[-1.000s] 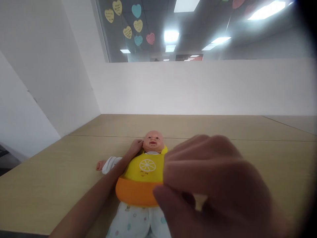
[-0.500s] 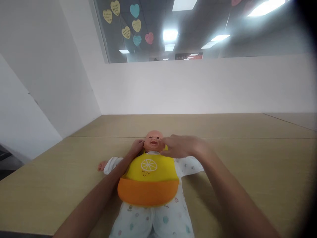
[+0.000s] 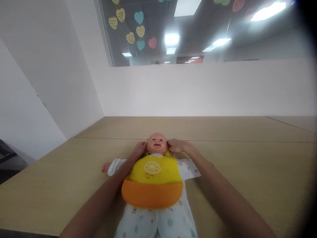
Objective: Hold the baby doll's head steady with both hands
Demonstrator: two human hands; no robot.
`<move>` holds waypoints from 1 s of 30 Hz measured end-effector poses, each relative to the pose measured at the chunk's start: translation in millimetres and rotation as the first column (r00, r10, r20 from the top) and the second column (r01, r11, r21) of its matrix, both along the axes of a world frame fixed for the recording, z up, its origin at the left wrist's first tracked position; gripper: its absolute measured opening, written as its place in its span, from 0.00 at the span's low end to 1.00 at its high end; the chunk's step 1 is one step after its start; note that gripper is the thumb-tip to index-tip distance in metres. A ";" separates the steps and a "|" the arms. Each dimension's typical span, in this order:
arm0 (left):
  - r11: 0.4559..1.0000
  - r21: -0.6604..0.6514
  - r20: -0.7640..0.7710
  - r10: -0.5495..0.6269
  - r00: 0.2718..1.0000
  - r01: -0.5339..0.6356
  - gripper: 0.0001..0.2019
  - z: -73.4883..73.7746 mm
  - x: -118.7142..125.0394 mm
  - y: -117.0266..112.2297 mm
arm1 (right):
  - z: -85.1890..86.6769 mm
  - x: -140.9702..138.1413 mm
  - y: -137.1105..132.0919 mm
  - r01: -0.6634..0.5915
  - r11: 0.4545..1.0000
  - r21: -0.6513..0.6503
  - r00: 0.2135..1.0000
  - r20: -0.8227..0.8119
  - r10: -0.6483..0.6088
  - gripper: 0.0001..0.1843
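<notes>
Baby doll (image 3: pixel 157 145) lies on its back on the desk (image 3: pixel 247 172), near the front edge, about mid-width, head toward the far wall. It wears a white printed romper & a yellow bib (image 3: pixel 154 178) w/ an orange catch-pocket along the bottom and a lemon-slice print on the chest. The bib covers the doll's torso from neck to hips.

Left hand (image 3: pixel 140 148) sits just beside the doll's head on its own side, at the neck, fingers curled in at the bib's top corner. Looks like a pinch on the strap, but the grip itself is too small to confirm. Right hand (image 3: pixel 175 146) is at the opposite side of the head, fingers bunched tight at the bib's other top corner; same caveat. Both forearms run up from the front edge, flanking the doll's body.

One doll arm sticks out to the left, small hand resting on the desk. Behind the desk: white partition wall, w/ a glass pane above carrying paper hearts (image 3: pixel 135 28) in yellow, blue & pink.
</notes>
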State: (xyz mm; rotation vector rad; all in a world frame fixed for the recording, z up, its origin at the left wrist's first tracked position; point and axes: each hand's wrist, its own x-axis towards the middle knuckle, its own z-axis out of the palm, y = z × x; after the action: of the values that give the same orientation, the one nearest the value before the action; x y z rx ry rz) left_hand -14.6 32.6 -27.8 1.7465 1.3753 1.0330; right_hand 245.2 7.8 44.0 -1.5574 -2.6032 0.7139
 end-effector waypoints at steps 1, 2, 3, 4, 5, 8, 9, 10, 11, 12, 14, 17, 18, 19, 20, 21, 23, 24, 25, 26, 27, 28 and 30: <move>1.000 0.000 -0.002 -0.003 1.000 0.003 0.18 0.3 0.0 -0.2 | -4.0 0.4 2.2 -0.005 1.000 0.007 1.000 -0.021 0.006 0.17; 1.000 0.001 -0.002 -0.003 1.000 0.003 0.18 0.8 0.2 -0.7 | -8.0 0.6 4.1 -0.009 1.000 0.018 0.999 -0.042 0.010 0.17; 1.000 0.004 0.001 -0.002 1.000 0.002 0.19 1.6 0.5 -1.4 | -12.1 0.8 6.0 -0.011 0.999 0.035 0.998 -0.064 0.013 0.18; 1.000 0.010 0.007 -0.008 1.000 0.008 0.19 2.5 0.8 -2.2 | -16.9 0.9 8.3 -0.011 0.998 0.056 0.995 -0.094 0.016 0.19; 1.000 0.015 0.014 -0.018 1.000 0.017 0.19 3.4 1.2 -3.0 | -22.4 1.2 11.1 -0.010 0.997 0.080 0.990 -0.140 0.021 0.19; 0.998 0.010 0.068 -0.061 0.996 0.061 0.18 5.5 2.2 -3.8 | -41.5 1.9 22.2 0.008 0.989 0.151 0.958 -0.283 0.036 0.20; 0.997 0.000 0.103 -0.081 0.991 0.081 0.18 5.6 2.5 -3.6 | -47.3 2.1 26.0 0.016 0.986 0.165 0.950 -0.309 0.037 0.19; 0.995 -0.008 0.147 -0.098 0.984 0.101 0.18 5.3 2.8 -3.1 | -52.3 2.1 29.5 0.019 0.984 0.177 0.942 -0.332 0.041 0.19; 0.993 -0.016 0.195 -0.114 0.974 0.120 0.19 4.7 3.0 -2.4 | -56.0 2.0 32.4 0.019 0.983 0.185 0.933 -0.358 0.049 0.20; 0.990 -0.026 0.240 -0.128 0.962 0.139 0.20 3.7 3.2 -1.5 | -58.5 1.7 34.6 0.018 0.982 0.190 0.919 -0.390 0.059 0.20; 0.985 -0.054 0.305 -0.140 0.942 0.164 0.21 1.3 3.5 0.8 | -60.3 0.4 37.0 0.026 0.982 0.189 0.882 -0.467 0.067 0.21; 0.979 -0.101 0.340 -0.134 0.931 0.178 0.21 -2.0 4.3 4.8 | -58.6 -2.2 36.6 0.063 0.983 0.170 0.844 -0.535 0.038 0.20; 0.979 -0.111 0.350 -0.122 0.929 0.170 0.21 -2.6 5.0 5.7 | -57.8 -3.1 35.7 0.070 0.983 0.168 0.834 -0.550 0.034 0.19; 0.980 -0.122 0.363 -0.105 0.926 0.159 0.21 -2.7 6.1 6.0 | -56.9 -3.8 34.3 0.074 0.983 0.171 0.822 -0.569 0.037 0.19; 0.980 -0.136 0.381 -0.085 0.921 0.147 0.20 -2.2 7.4 5.3 | -56.0 -4.5 32.6 0.077 0.981 0.175 0.808 -0.588 0.041 0.18; 0.979 -0.152 0.401 -0.066 0.914 0.137 0.20 -0.9 8.8 3.2 | -55.0 -4.9 30.5 0.082 0.980 0.182 0.794 -0.606 0.046 0.18; 0.976 -0.176 0.432 -0.041 0.901 0.129 0.19 4.1 10.6 -6.5 | -51.7 -5.0 26.1 0.092 0.976 0.197 0.774 -0.631 0.055 0.18; 0.976 -0.177 0.439 -0.040 0.898 0.130 0.18 7.8 10.3 -14.5 | -49.0 -4.5 24.2 0.096 0.974 0.205 0.767 -0.639 0.059 0.17; 0.977 -0.166 0.439 -0.046 0.897 0.132 0.18 12.1 9.3 -24.1 | -45.5 -3.8 22.9 0.100 0.972 0.214 0.764 -0.642 0.063 0.17; 0.981 -0.145 0.433 -0.057 0.900 0.132 0.18 16.9 7.5 -34.7 | -40.9 -2.6 22.3 0.105 0.968 0.228 0.763 -0.643 0.069 0.16; 0.984 -0.120 0.420 -0.071 0.905 0.133 0.19 21.8 5.4 -45.4 | -34.8 -1.1 22.3 0.118 0.963 0.242 0.763 -0.643 0.068 0.16; 0.986 -0.100 0.404 -0.085 0.911 0.137 0.20 26.6 3.8 -55.1 | -27.2 0.8 22.6 0.141 0.959 0.244 0.761 -0.646 0.053 0.16; 0.985 -0.093 0.378 -0.103 0.920 0.148 0.21 34.7 3.9 -67.1 | -6.2 5.6 21.6 0.197 0.955 0.223 0.747 -0.665 0.001 0.15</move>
State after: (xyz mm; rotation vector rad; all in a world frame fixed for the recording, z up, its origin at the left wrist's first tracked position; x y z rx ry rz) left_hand -10.7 -34.5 6.8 1.4397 1.0489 1.1175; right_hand 250.8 29.4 37.7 -1.0777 -1.9672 0.6851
